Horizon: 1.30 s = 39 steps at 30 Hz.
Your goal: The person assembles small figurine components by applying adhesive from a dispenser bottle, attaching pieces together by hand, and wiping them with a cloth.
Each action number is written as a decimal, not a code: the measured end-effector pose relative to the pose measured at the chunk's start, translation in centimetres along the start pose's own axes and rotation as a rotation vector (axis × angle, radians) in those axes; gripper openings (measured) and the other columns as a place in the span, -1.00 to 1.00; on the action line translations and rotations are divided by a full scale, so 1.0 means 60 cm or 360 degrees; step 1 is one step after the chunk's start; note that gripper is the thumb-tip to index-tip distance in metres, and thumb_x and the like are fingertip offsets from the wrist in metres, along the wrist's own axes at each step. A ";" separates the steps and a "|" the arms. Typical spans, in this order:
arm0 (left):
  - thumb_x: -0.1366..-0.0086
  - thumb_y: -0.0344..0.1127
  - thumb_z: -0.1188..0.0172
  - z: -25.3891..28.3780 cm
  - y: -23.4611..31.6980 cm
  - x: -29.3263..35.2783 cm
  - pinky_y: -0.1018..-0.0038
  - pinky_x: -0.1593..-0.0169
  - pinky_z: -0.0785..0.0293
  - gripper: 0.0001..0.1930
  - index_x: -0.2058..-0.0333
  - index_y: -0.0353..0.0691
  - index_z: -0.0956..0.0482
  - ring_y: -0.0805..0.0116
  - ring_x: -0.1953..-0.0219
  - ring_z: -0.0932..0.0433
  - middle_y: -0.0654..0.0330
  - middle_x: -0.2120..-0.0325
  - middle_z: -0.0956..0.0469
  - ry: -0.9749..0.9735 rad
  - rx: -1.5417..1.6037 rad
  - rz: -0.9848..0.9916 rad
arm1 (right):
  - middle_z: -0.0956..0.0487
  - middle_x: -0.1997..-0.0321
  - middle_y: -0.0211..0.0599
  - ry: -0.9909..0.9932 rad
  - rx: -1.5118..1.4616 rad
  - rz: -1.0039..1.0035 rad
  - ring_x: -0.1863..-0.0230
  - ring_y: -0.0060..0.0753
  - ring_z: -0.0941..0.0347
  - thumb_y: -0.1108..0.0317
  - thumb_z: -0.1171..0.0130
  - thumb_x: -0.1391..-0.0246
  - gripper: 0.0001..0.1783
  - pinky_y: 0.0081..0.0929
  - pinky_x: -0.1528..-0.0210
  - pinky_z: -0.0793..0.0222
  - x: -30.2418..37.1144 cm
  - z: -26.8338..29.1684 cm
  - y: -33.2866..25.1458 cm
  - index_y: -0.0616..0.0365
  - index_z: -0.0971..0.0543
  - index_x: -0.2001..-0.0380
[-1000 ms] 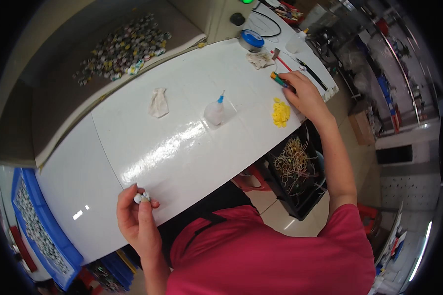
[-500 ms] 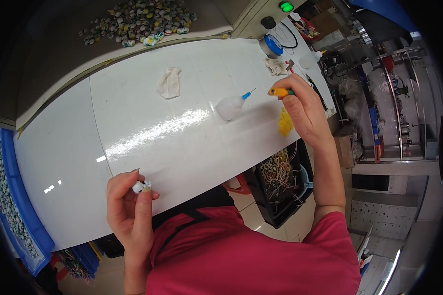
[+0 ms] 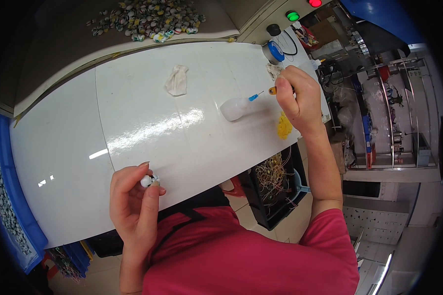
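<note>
My left hand [image 3: 133, 199], near the table's front edge, pinches a small white rounded part [image 3: 146, 181] with dark spots between thumb and fingertips. My right hand [image 3: 301, 98] is closed round a tool with a yellow-orange handle [image 3: 272, 91]. Only the handle's end shows; the rest is hidden in the fist, so its kind is unclear. Left of that hand, a translucent squeeze bottle [image 3: 234, 109] with a blue needle tip [image 3: 254, 97] lies on the white table [image 3: 182, 152]. Below the fist is a small heap of yellow pieces [image 3: 283, 126].
A crumpled white cloth [image 3: 176, 80] lies mid-table. At the back right stands a blue-topped spool [image 3: 274, 51] beside another rag [image 3: 273, 72]. Many small parts [image 3: 152, 19] fill the rear shelf. A blue bin [image 3: 17, 196] stands left; a black crate [image 3: 266, 216] of wires sits below the front edge.
My right hand has turned, and the tool's handle now shows less. My left hand has shifted slightly right, still pinching the white part. The whole view has tilted a little.
</note>
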<state>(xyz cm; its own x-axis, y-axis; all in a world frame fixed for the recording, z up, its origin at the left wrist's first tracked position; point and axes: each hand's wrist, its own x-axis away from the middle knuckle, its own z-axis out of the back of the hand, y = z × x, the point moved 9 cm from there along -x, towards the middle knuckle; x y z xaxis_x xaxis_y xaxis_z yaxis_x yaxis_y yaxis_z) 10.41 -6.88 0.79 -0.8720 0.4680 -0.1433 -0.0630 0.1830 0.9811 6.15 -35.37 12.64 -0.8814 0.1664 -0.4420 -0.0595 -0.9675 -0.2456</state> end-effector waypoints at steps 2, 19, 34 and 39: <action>-0.19 -0.65 0.00 -0.001 0.000 0.000 0.58 0.23 -0.51 -0.68 0.06 -0.36 -0.42 0.48 0.27 -0.42 0.10 0.16 -0.32 0.0002 0.0011 -0.0019 | -0.41 0.65 -0.34 0.0013 0.0027 0.0027 0.59 -0.32 -0.33 0.25 -0.11 0.05 -0.75 -0.45 0.53 -0.24 0.000 0.000 -0.001 0.16 -0.54 0.66; -0.20 -0.65 -0.02 0.002 0.003 0.001 0.58 0.23 -0.52 -0.69 0.05 -0.37 -0.41 0.50 0.26 -0.42 0.11 0.16 -0.33 -0.0021 -0.0014 -0.0018 | -0.39 0.66 -0.37 0.0038 0.0159 0.0161 0.60 -0.35 -0.33 0.26 -0.13 0.05 -0.77 -0.45 0.55 -0.25 -0.004 0.002 -0.032 0.13 -0.54 0.67; -0.19 -0.66 -0.03 0.003 0.006 0.002 0.57 0.22 -0.52 -0.68 0.05 -0.37 -0.42 0.51 0.29 -0.43 0.11 0.16 -0.33 -0.0015 -0.0024 -0.0014 | -0.40 0.65 -0.37 0.0032 0.0159 0.0173 0.60 -0.35 -0.33 0.25 -0.12 0.03 -0.76 -0.46 0.54 -0.26 -0.005 -0.001 -0.037 0.14 -0.54 0.66; -0.19 -0.66 -0.03 0.004 0.006 0.002 0.58 0.24 -0.51 -0.67 0.05 -0.37 -0.42 0.51 0.31 -0.42 0.11 0.17 -0.34 -0.0015 -0.0028 -0.0022 | -0.39 0.65 -0.37 0.0042 0.0165 0.0180 0.61 -0.35 -0.33 0.25 -0.12 0.03 -0.76 -0.46 0.55 -0.25 -0.006 0.001 -0.038 0.14 -0.54 0.65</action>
<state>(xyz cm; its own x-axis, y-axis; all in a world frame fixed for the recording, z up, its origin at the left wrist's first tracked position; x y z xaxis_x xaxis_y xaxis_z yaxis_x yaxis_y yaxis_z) 10.39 -6.54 1.11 -0.8664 0.4736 -0.1581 -0.0836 0.1745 0.9811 6.58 -33.21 13.41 -0.8726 0.0590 -0.4848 -0.0098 -0.9946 -0.1033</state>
